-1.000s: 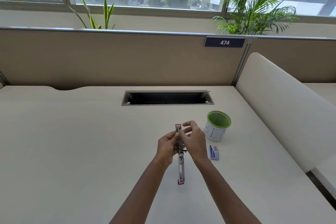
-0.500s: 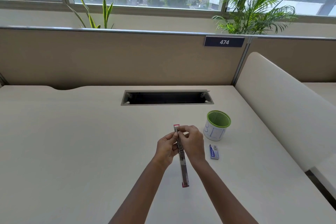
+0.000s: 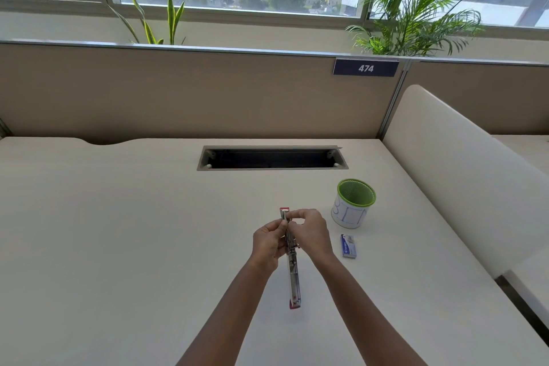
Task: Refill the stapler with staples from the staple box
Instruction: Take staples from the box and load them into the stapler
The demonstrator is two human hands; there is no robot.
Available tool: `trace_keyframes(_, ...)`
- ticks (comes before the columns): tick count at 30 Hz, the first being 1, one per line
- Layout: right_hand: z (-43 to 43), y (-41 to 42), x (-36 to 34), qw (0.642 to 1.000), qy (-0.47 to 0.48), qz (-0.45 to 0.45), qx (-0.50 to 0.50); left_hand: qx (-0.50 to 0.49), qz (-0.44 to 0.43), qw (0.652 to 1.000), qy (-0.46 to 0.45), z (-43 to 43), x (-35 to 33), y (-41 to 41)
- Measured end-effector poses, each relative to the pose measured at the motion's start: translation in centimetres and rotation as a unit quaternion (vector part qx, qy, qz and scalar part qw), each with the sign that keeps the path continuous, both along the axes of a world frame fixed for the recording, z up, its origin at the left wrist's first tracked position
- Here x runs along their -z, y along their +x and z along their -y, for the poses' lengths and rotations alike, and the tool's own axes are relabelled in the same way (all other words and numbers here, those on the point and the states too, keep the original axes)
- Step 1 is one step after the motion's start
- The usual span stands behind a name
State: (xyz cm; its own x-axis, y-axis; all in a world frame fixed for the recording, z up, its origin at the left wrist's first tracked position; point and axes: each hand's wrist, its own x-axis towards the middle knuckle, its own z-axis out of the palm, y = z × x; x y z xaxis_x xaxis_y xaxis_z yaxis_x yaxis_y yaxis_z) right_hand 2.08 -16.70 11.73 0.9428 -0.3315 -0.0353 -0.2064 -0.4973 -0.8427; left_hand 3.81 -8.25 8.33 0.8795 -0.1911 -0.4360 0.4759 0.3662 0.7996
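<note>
A red and metal stapler (image 3: 293, 279) is folded out flat into one long strip, running from near my wrists away toward the window, held above the desk. My left hand (image 3: 269, 242) grips its far half from the left side. My right hand (image 3: 310, 235) pinches at the far end of the open magazine with thumb and forefinger; whether staples sit between those fingers is too small to tell. The small blue staple box (image 3: 348, 246) lies flat on the desk just right of my right wrist.
A green-rimmed white mesh pen cup (image 3: 354, 203) stands behind the staple box. A rectangular cable slot (image 3: 271, 157) is cut into the desk (image 3: 118, 232) further back. A padded cream divider (image 3: 463, 175) bounds the right side, a beige partition the back.
The open stapler's near end swung slightly right and then settled. My right fingers closed down from a raised pinch onto the far end of the magazine.
</note>
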Motion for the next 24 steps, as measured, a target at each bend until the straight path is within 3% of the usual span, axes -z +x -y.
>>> trace_keyframes(8,0.2,0.1,0.1,0.997,0.000,-0.073,-0.030,0.001,-0.005,1.000,0.025,-0.5,0.7,0.0)
trace_keyframes(12,0.5,0.0,0.8,0.994,0.075,-0.062,-0.041,0.005,0.022,0.998,0.055,-1.0,0.5,0.2)
trace_keyframes(15,0.5,0.0,1.7,0.979,0.195,-0.054,-0.010,-0.016,0.056,0.991,0.119,-1.1,0.2,0.3)
trace_keyframes(18,0.5,0.1,2.3,0.928,0.366,-0.068,0.026,-0.032,0.123,0.969,0.210,-1.1,0.3,0.2)
trace_keyframes(21,0.5,0.3,2.5,0.847,0.522,-0.062,0.079,-0.056,0.190,0.929,0.312,-0.8,0.2,-0.3)
trace_keyframes(24,0.7,0.4,2.8,0.790,0.586,-0.046,0.174,-0.108,0.255,0.880,0.386,-0.6,-0.1,-0.8)
